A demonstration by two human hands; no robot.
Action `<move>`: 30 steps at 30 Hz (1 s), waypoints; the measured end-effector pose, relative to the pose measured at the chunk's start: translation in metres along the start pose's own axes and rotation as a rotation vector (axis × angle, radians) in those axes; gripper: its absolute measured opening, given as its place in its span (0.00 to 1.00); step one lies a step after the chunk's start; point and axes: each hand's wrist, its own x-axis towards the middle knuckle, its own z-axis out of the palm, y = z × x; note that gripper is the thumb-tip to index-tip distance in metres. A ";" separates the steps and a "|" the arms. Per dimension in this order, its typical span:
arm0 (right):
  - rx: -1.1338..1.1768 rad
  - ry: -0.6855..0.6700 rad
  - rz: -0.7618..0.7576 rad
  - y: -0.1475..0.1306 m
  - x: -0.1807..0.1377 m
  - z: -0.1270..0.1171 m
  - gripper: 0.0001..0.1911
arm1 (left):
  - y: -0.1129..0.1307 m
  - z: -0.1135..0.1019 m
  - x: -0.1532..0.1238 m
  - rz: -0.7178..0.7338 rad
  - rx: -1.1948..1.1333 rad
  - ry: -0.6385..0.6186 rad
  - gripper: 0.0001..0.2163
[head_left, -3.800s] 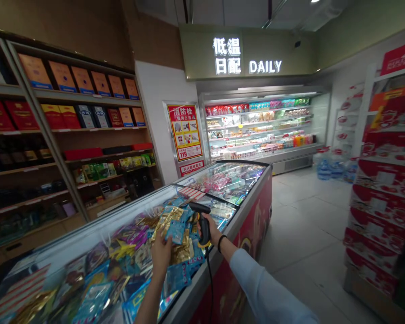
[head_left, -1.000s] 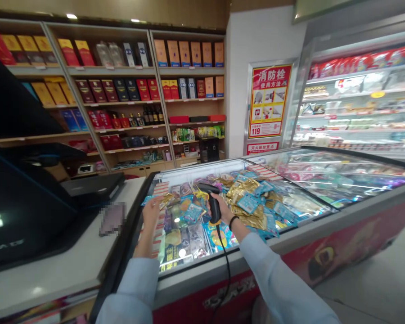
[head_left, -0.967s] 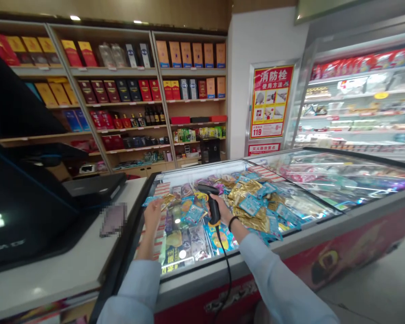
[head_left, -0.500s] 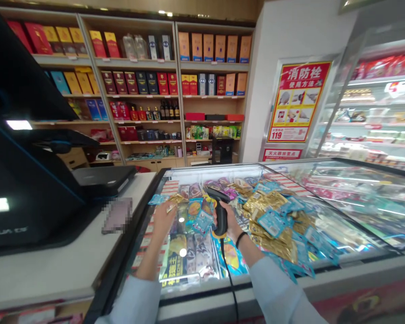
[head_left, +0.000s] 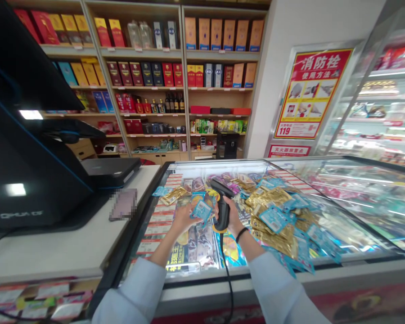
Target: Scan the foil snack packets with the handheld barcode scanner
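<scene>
My right hand (head_left: 232, 217) is wrapped round the grip of a black and yellow handheld barcode scanner (head_left: 223, 209), its head tilted up to the left. A cable (head_left: 224, 261) hangs from its base. Left of the scanner, my left hand (head_left: 185, 218) closes on the edge of a small blue snack packet (head_left: 201, 210) with a white label facing up. A gold packet (head_left: 173, 195) and another blue packet (head_left: 160, 191) lie on the glass beyond my left hand. To the right of the scanner is a loose pile of gold packets (head_left: 268, 198) and blue packets (head_left: 275, 219).
Everything lies on a glass-topped freezer (head_left: 182, 284) with bagged goods inside. At left, a dark checkout terminal (head_left: 30, 180) and a blurred-out flat item (head_left: 124, 204) stand on a white counter (head_left: 70, 252). Shelves of boxes (head_left: 148, 74) line the back wall.
My left hand has let go of the gold packet at the left and moved right to the blue packet by the scanner. The right hand still holds the scanner. The view has shifted slightly.
</scene>
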 end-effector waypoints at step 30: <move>-0.058 -0.187 0.131 0.014 -0.006 0.001 0.23 | -0.002 -0.045 0.000 -0.118 -0.189 0.421 0.18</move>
